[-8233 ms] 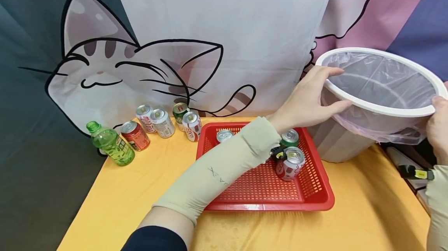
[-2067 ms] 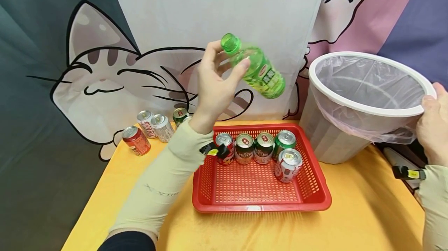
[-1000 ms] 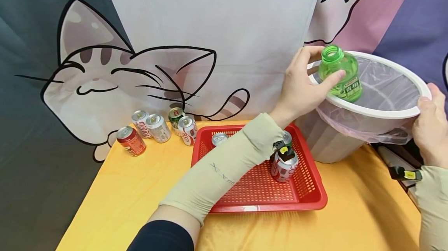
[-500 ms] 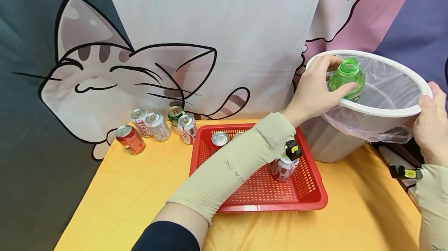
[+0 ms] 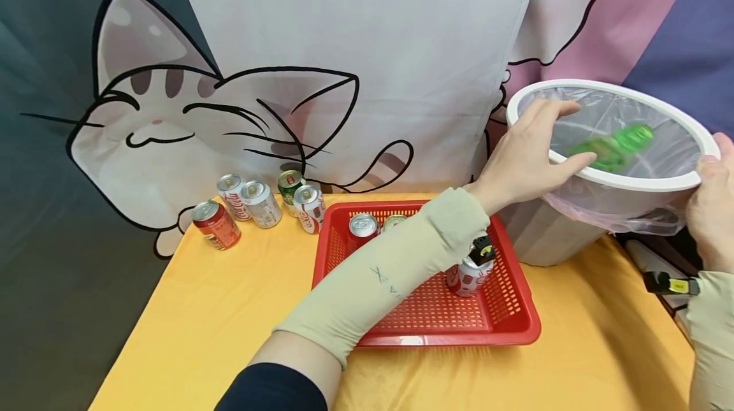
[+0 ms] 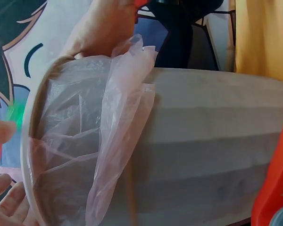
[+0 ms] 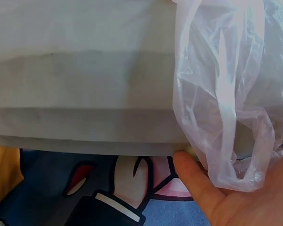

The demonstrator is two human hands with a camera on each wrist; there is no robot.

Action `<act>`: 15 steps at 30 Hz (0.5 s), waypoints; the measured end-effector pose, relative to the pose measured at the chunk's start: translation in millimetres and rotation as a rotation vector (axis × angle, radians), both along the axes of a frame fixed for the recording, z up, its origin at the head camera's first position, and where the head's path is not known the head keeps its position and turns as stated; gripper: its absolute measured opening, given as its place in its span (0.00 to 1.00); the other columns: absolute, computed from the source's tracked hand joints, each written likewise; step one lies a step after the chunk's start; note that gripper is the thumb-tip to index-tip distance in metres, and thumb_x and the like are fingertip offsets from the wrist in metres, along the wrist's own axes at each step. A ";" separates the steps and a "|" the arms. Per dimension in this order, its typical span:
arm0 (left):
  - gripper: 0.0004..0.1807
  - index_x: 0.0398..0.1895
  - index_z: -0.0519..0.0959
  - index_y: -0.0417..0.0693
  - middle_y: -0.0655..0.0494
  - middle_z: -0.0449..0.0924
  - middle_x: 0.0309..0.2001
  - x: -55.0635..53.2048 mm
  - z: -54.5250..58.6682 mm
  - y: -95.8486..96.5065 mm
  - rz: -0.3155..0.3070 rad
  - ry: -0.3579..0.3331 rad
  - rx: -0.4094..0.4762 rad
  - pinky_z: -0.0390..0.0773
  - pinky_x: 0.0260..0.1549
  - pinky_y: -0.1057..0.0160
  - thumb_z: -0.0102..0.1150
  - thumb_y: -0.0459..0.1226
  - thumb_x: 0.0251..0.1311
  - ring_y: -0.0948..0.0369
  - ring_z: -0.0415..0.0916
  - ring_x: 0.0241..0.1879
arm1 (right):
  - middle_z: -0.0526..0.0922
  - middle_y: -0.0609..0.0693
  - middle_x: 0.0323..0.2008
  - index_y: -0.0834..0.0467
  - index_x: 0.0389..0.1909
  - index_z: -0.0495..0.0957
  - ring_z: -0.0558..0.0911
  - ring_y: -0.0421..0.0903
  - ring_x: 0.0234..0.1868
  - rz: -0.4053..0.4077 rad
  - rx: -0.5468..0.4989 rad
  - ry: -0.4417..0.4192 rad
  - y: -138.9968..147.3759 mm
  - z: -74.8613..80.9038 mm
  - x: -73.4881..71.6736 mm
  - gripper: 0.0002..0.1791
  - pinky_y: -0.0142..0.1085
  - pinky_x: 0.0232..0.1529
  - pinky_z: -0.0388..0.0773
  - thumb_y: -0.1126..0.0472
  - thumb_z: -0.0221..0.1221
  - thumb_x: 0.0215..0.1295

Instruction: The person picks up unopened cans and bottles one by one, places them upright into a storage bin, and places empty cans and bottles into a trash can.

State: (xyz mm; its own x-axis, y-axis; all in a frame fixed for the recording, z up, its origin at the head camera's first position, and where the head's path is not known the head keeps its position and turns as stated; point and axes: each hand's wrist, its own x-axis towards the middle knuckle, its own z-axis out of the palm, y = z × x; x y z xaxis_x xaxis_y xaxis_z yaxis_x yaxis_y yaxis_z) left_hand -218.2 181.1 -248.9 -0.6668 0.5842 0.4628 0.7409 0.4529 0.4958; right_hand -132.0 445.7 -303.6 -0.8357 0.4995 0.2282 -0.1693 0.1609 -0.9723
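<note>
A green plastic bottle (image 5: 613, 146), blurred, lies tilted inside the mouth of the grey trash bin (image 5: 545, 239), touching no hand. My left hand (image 5: 530, 153) is at the bin's near left rim, thumb and fingers spread apart around nothing. In the left wrist view a green blur (image 6: 16, 113) shows near the thumb. At the bin's right side my right hand (image 5: 713, 213) grips the white rim, thumb on the outside edge. A clear liner bag (image 7: 221, 94) hangs over the rim, beside the right hand in the right wrist view.
A red basket (image 5: 424, 339) stands in the middle; my left forearm crosses it and hides some of its cans. A Coca-Cola can (image 5: 469, 277) shows inside. At the back left stand a red can (image 5: 216, 226), a silver can (image 5: 261, 204), a green can (image 5: 290, 189) and others.
The bottle was carried from the table's left end over the basket to the bin. Within the last half second my left hand let go of it. The right hand keeps hold of the rim.
</note>
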 end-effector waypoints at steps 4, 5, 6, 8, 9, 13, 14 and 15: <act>0.40 0.76 0.64 0.59 0.69 0.66 0.73 3.0 0.4 -12.8 -0.017 0.011 0.005 0.55 0.65 0.86 0.64 0.57 0.65 0.78 0.57 0.73 | 0.37 0.38 0.84 0.45 0.85 0.36 0.47 0.32 0.78 0.012 -0.010 0.010 -0.7 0.8 -0.8 0.33 0.18 0.70 0.44 0.54 0.31 0.83; 0.39 0.76 0.64 0.58 0.68 0.66 0.73 3.7 0.2 -17.1 -0.022 0.021 0.010 0.54 0.65 0.86 0.64 0.57 0.65 0.77 0.58 0.72 | 0.35 0.36 0.84 0.45 0.85 0.35 0.45 0.30 0.78 0.003 0.026 -0.002 -0.9 1.1 -1.3 0.33 0.18 0.71 0.42 0.54 0.30 0.83; 0.39 0.76 0.65 0.57 0.67 0.67 0.73 4.3 -0.1 -22.0 -0.028 0.033 0.016 0.53 0.66 0.86 0.64 0.56 0.65 0.76 0.59 0.72 | 0.34 0.36 0.84 0.45 0.85 0.34 0.44 0.30 0.78 0.013 0.004 0.006 -1.3 1.1 -1.4 0.34 0.20 0.72 0.41 0.53 0.30 0.83; 0.38 0.75 0.65 0.54 0.64 0.68 0.72 5.7 -1.4 -32.5 -0.044 0.051 0.037 0.52 0.67 0.85 0.65 0.54 0.65 0.74 0.60 0.72 | 0.34 0.34 0.84 0.45 0.85 0.35 0.42 0.29 0.78 0.006 0.001 0.002 -2.3 1.7 -1.6 0.34 0.25 0.74 0.34 0.53 0.31 0.83; 0.38 0.74 0.66 0.53 0.63 0.68 0.72 6.4 -2.2 -38.3 -0.054 0.056 0.051 0.52 0.68 0.85 0.66 0.54 0.65 0.73 0.60 0.72 | 0.34 0.34 0.84 0.45 0.85 0.35 0.42 0.29 0.78 -0.003 0.015 -0.005 -2.8 1.7 -1.4 0.34 0.26 0.75 0.33 0.53 0.31 0.83; 0.36 0.72 0.68 0.49 0.58 0.69 0.70 7.8 -7.0 -63.2 -0.095 0.070 0.115 0.53 0.68 0.83 0.68 0.51 0.64 0.70 0.64 0.71 | 0.35 0.36 0.84 0.47 0.85 0.35 0.42 0.29 0.78 -0.010 0.028 0.004 -2.2 -1.3 -0.5 0.33 0.22 0.73 0.33 0.54 0.30 0.83; 0.36 0.71 0.69 0.48 0.57 0.70 0.69 7.6 -8.2 -70.0 -0.101 0.077 0.130 0.54 0.68 0.83 0.68 0.50 0.64 0.69 0.65 0.70 | 0.34 0.36 0.84 0.47 0.85 0.35 0.42 0.29 0.78 0.004 0.014 0.018 -0.7 -3.2 -0.8 0.33 0.20 0.73 0.34 0.54 0.30 0.83; 0.36 0.71 0.69 0.47 0.56 0.70 0.68 7.0 -9.5 -77.1 -0.110 0.084 0.147 0.55 0.69 0.83 0.69 0.49 0.64 0.68 0.65 0.70 | 0.35 0.36 0.84 0.47 0.85 0.34 0.42 0.29 0.78 0.008 0.006 0.033 0.9 -5.2 -1.3 0.33 0.18 0.72 0.35 0.54 0.29 0.83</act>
State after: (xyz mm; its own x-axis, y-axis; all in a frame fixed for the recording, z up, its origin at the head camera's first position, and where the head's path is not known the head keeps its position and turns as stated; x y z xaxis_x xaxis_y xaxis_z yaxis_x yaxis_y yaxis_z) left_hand -211.2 104.1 -258.4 -0.5580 0.5736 0.5997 0.8236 0.2940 0.4851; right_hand -133.4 446.7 -308.8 -0.8315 0.4914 0.2590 -0.2028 0.1656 -0.9651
